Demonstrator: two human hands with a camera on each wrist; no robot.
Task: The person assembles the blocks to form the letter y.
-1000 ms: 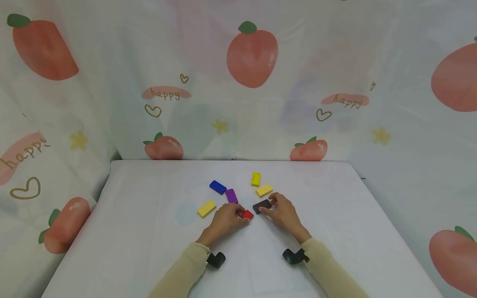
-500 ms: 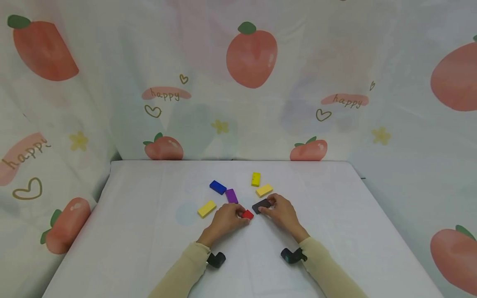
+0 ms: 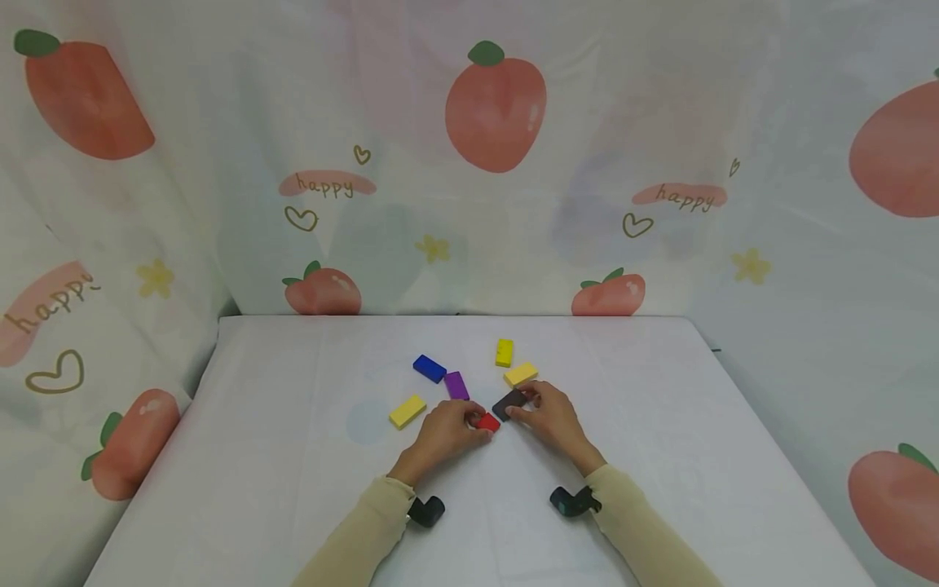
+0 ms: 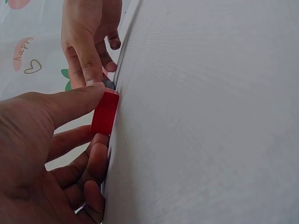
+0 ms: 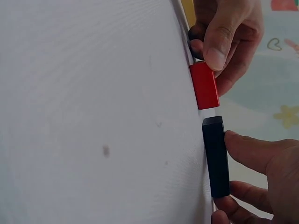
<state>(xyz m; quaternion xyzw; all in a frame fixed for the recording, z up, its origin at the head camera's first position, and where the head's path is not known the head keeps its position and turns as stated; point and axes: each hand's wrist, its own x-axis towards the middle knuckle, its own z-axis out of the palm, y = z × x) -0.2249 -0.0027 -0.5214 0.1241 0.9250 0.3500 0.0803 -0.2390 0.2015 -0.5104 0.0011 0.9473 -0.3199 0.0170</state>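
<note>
A small red block (image 3: 488,422) lies on the white table, and my left hand (image 3: 449,432) pinches it between thumb and fingers. To its right my right hand (image 3: 552,414) grips a black block (image 3: 509,404) by thumb and fingertips, the block flat on the cloth. In the right wrist view a narrow gap parts the end of the black block (image 5: 217,158) from the red block (image 5: 204,86). The left wrist view shows the thumb on one end of the red block (image 4: 105,112); the black block is mostly hidden there.
Behind my left hand lie a purple block (image 3: 456,386), a blue block (image 3: 429,368) and a yellow block (image 3: 407,412). Beyond my right hand are a pale yellow block (image 3: 521,375) and a brighter yellow block (image 3: 504,352). A printed curtain (image 3: 513,244) stands behind the table (image 3: 257,456).
My right hand has slid the black block slightly left, closer to the red block, turning it a little. My left hand and the red block stay nearly still.
</note>
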